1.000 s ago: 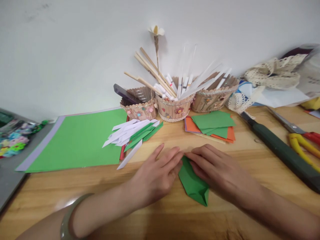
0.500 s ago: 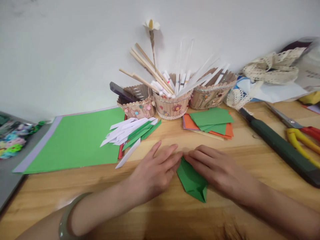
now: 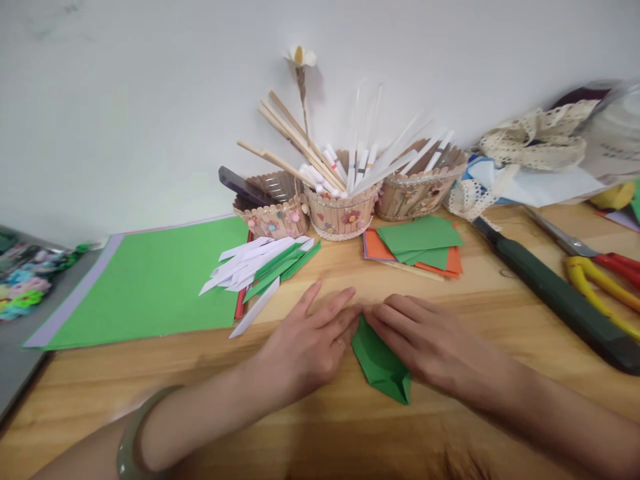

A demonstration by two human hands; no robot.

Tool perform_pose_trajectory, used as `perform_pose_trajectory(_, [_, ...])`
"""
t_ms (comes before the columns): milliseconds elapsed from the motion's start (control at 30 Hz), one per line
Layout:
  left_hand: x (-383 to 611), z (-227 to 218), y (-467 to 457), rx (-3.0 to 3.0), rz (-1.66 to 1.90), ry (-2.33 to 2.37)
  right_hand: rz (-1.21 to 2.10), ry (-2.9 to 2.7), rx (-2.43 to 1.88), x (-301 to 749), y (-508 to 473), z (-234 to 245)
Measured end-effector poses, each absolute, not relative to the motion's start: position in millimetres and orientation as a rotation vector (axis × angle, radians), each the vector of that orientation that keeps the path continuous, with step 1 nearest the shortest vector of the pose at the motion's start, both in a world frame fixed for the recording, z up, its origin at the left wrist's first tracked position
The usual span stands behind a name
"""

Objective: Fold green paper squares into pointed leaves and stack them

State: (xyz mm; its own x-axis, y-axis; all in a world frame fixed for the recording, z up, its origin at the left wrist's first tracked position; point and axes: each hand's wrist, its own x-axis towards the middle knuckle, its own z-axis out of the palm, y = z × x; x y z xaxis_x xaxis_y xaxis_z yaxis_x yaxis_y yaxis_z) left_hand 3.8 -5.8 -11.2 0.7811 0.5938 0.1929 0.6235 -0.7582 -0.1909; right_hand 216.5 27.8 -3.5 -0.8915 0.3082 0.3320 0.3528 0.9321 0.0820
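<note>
A folded piece of green paper (image 3: 381,360) lies on the wooden table between my hands, one pointed end toward me. My left hand (image 3: 313,340) pinches its far tip, thumb hidden, with the other fingers spread. From the other side my right hand (image 3: 425,340) presses on the same tip and the paper's right edge, its fingers held together. The two sets of fingertips meet at the far corner, and that corner is hidden beneath them. Just beyond my left hand lies a pile of folded white and green paper strips (image 3: 260,263).
Green sheets (image 3: 150,280) lie at the left. Decorated stick baskets (image 3: 343,213) with sticks and markers stand by the wall. Small green and orange papers (image 3: 423,240) are stacked before them. At the right lie a dark-handled tool (image 3: 555,287), scissors (image 3: 575,247), yellow-handled scissors (image 3: 595,293) and lace ribbon (image 3: 535,137).
The view has shifted very slightly. Both hands stay on the far tip of the green paper, and the right fingers have edged a little closer to the left ones.
</note>
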Motion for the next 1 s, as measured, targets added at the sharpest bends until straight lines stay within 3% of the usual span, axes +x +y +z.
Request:
perform_pose_trajectory(667, [3.9, -13.2, -2.8, -2.774, -0.290, -0.909, 0.228, -2.603, -0.669, 223.9, 39.3, -3.8])
perform_pose_trajectory(1000, [2.1, -8.8, -2.9, -2.767, -0.225, -0.907, 0.081, -2.853, -0.419, 240.5, 42.8, 5.3])
